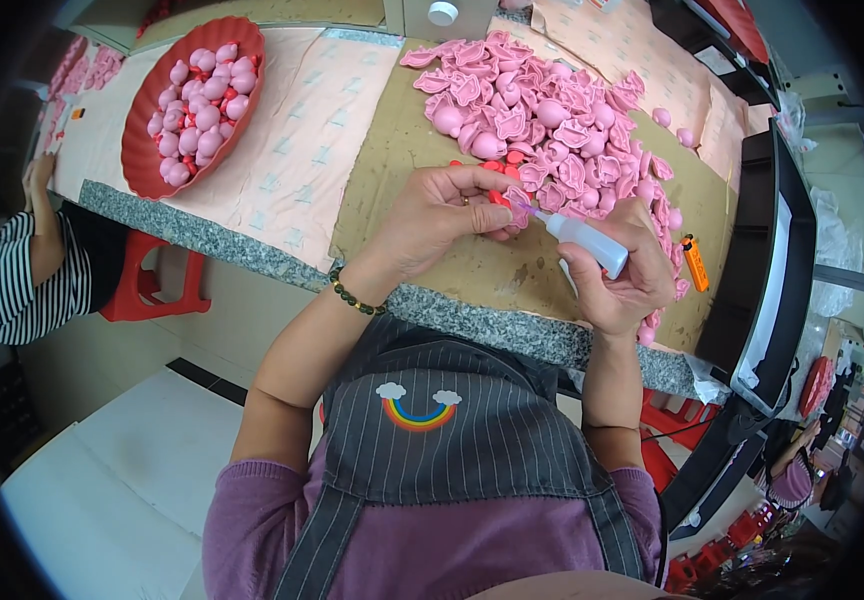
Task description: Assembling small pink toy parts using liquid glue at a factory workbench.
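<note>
Speckled stone worktop (512, 325) on my feed, partly covered by a flat sheet of brown cardboard (382, 165), so here's what I've got. Left hand (462, 212) has thumb and fingers pinched on a small pink piece (518, 210) just over the cardboard. Some red bit (498, 198) sits right at those fingers too, though I can't tell if it's gripped. Right hand (627, 275) is wrapped around a squeeze bottle (589, 246), tilted so the thin nozzle (542, 214) points at the pink piece; whether it's actually touching, I can't make out. Just beyond the hands I see a big heap of pink parts (512, 90), with red pieces (489, 147) at its near edge. Orange lighter (695, 263) lies to the right, near a black tray (737, 260). Way off left, a red bowl (134, 150) holds pink balls (208, 117), and past that there's someone's striped sleeve (2, 285).
</note>
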A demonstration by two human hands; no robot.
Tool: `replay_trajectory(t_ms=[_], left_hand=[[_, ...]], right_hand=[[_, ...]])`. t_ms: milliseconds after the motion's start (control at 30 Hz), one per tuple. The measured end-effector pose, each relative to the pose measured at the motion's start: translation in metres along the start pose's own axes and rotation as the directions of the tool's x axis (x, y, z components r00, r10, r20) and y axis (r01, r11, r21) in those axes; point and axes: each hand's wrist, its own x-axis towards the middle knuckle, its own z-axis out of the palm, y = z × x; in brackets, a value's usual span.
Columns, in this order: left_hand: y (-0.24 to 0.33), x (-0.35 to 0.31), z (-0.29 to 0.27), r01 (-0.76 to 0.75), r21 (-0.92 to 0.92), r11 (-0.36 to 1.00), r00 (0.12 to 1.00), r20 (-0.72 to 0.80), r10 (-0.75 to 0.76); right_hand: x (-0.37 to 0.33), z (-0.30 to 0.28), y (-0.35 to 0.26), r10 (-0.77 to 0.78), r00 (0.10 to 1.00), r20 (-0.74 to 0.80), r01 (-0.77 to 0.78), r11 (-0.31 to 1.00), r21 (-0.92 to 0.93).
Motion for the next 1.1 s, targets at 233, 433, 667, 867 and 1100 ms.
replay_trajectory(t_ms=[233,433,667,867,1100], left_hand=[[-0.0003,0.0002,-0.0001,-0.01,0.004,1.0,1.0,0.006,0.01],[0.001,-0.0003,0.0009,-0.005,0.015,1.0,1.0,0.002,0.005],[0.0007,-0.0003,0.0005,-0.009,0.01,1.0,1.0,0.011,0.009],[0.0013,-0.0005,0.0013,-0.009,0.003,1.0,1.0,0.015,0.009],[-0.0001,0.0,0.0,-0.016,0.013,1.0,1.0,0.013,0.015]], right_hand=[[-0.0021,0.0011,0.0041,-0.012,0.998,-0.063,0.015,0.999,0.039],[-0.002,0.0011,0.0049,-0.031,0.997,-0.075,0.033,0.999,0.038],[-0.0003,0.001,0.0061,-0.056,0.997,-0.06,0.058,0.998,0.024],[-0.0015,-0.0011,0.0068,-0.04,0.998,-0.058,0.041,0.999,0.019],[-0.0022,-0.0005,0.0065,-0.036,0.997,-0.071,0.038,0.999,0.017]])
